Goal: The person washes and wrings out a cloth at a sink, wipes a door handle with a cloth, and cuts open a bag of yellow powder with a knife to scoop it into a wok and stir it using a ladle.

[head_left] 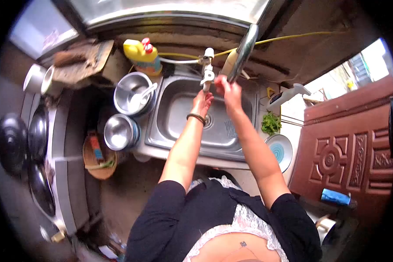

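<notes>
My left hand (201, 104), with a dark bangle on its wrist, is under the white tap (208, 77) over the steel sink (170, 126). Its fingers are apart and bent, and nothing shows in them. To the right of the tap, my right hand (229, 91) is raised with its fingers curled together; what they hold, if anything, I cannot make out. Just above that hand a shiny dark metal piece (245, 50), with a rounded edge, stands tilted in front of a beige surface. A drain is visible in the basin between my forearms.
Left of the sink stand stacked metal bowls (119, 133) and a larger bowl (127, 83) with a ladle. A yellow bottle (142, 56) is behind them. Leafy greens (271, 123), a plate (285, 144) and a white bottle (288, 97) are at the right, near a brown door (336, 113).
</notes>
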